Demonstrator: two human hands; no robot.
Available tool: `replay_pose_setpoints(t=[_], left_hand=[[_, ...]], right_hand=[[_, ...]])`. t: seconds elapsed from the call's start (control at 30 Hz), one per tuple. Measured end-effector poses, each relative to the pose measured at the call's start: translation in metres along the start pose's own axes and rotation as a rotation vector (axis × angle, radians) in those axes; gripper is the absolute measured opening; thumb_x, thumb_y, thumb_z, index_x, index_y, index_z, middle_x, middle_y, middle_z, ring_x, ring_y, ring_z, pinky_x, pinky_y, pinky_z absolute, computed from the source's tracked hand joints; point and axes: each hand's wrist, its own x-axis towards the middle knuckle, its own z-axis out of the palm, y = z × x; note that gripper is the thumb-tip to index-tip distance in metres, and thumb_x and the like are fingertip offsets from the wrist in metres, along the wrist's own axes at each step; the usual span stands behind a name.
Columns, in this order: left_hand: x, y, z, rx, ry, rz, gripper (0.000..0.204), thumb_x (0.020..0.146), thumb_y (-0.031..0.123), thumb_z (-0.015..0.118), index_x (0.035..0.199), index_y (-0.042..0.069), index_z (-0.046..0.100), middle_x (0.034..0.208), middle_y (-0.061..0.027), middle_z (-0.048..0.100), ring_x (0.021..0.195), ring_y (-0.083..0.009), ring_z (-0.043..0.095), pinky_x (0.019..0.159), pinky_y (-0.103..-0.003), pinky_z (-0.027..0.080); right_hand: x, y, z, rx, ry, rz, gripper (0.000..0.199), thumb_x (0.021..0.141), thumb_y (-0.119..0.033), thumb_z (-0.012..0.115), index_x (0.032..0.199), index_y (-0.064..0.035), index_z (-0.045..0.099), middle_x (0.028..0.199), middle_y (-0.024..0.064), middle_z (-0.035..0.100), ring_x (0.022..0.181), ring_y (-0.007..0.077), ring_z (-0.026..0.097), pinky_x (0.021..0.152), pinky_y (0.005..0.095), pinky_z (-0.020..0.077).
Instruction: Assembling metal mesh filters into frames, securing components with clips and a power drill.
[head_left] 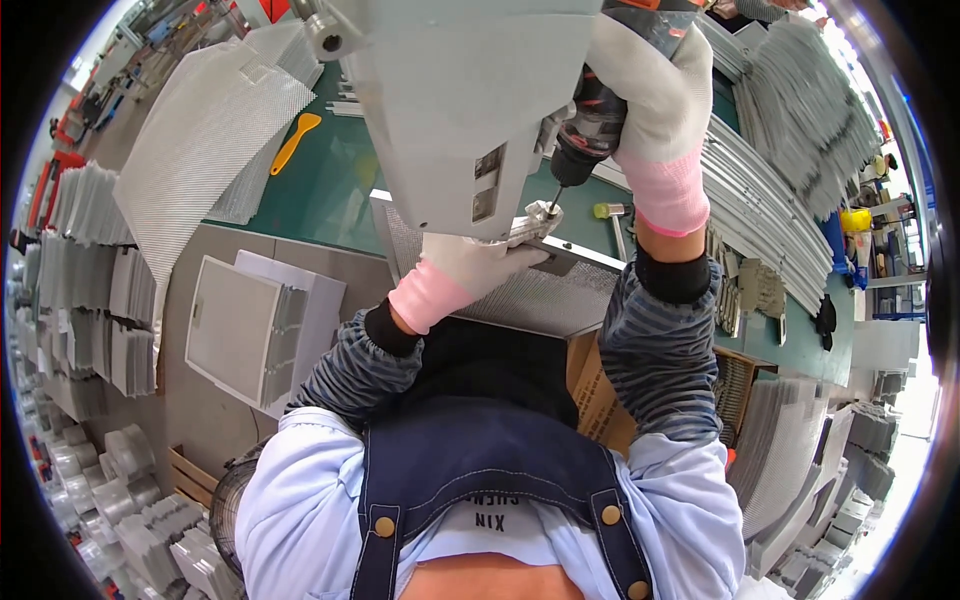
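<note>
My right hand (665,120), in a white and pink glove, is wrapped round a black and orange cordless drill (592,120). Its thin bit points down at a small pale metal piece (541,217) on the edge of a framed mesh panel (535,293). My left hand (478,263), gloved alike, grips that panel's edge just left of the bit, its thumb along the frame. The left fingertips are partly hidden under a large grey housing (470,100) that hangs in front of my view.
A green-topped table (340,195) carries mesh sheets (205,130), a yellow scraper (295,143), a hammer (614,218) and long metal strips (765,200). Stacked panels (235,320) stand at the left, a cardboard box (600,400) below the panel, and mesh stacks (805,110) at far right.
</note>
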Motion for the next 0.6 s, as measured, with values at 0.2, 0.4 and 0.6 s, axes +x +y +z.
replay_pose_setpoints(t=[0.2, 0.4, 0.6], left_hand=[[-0.001, 0.002, -0.005, -0.018, -0.16, -0.026, 0.033, 0.08, 0.041, 0.07, 0.105, 0.02, 0.07, 0.095, -0.0035, 0.064, 0.082, -0.0225, 0.063, 0.069, -0.037, 0.05], [0.0, 0.0, 0.001, 0.06, -0.1, 0.074, 0.034, 0.079, 0.041, 0.071, 0.107, 0.021, 0.07, 0.087, -0.0019, 0.063, 0.075, -0.0211, 0.062, 0.064, -0.036, 0.05], [-0.002, -0.002, 0.007, 0.105, 0.006, 0.161, 0.035, 0.079, 0.04, 0.072, 0.108, 0.02, 0.07, 0.082, -0.0012, 0.062, 0.072, -0.0214, 0.061, 0.06, -0.036, 0.049]], right_hand=[[0.016, -0.03, 0.043, -0.566, 0.345, 0.567, 0.028, 0.075, -0.002, 0.067, 0.101, 0.0003, 0.056, 0.074, -0.0016, 0.06, 0.062, 0.0044, 0.055, 0.058, 0.0203, 0.0448], [0.013, -0.035, 0.041, -0.506, 0.294, 0.535, 0.025, 0.074, -0.001, 0.066, 0.097, -0.0007, 0.055, 0.073, -0.0039, 0.057, 0.064, 0.0019, 0.05, 0.058, 0.0191, 0.042], [0.009, -0.017, 0.024, -0.43, 0.028, 0.08, 0.025, 0.073, 0.0, 0.067, 0.095, -0.0012, 0.055, 0.073, -0.0043, 0.056, 0.063, 0.0021, 0.049, 0.058, 0.019, 0.0411]])
